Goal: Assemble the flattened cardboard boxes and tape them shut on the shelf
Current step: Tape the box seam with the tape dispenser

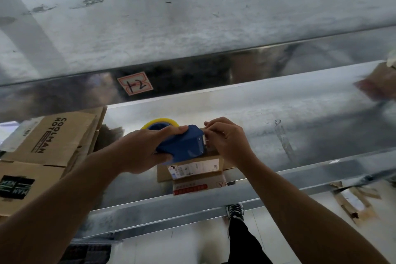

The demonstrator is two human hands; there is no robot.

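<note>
Two bare hands are meeting over a small brown cardboard box (pixel 192 170) lying on the shiny metal shelf (pixel 300 126): the left hand (pixel 145 150) is gripping a blue plastic tape dispenser (pixel 184 146) with curled fingers, and the right hand (pixel 229 139) is pinching at its front edge.

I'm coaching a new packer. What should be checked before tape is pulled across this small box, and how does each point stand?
1. Left hand grips blue tape dispenser: ok.
2. Right hand pinches at the dispenser's mouth; tape end caught: cannot tell.
3. Small box sits on the shelf under the dispenser: ok.
4. Box flaps closed flat: cannot tell, hands hide them.
5. Yellow tape roll loaded: ok.
6. Flattened boxes lie apart, to the left: ok.
</note>
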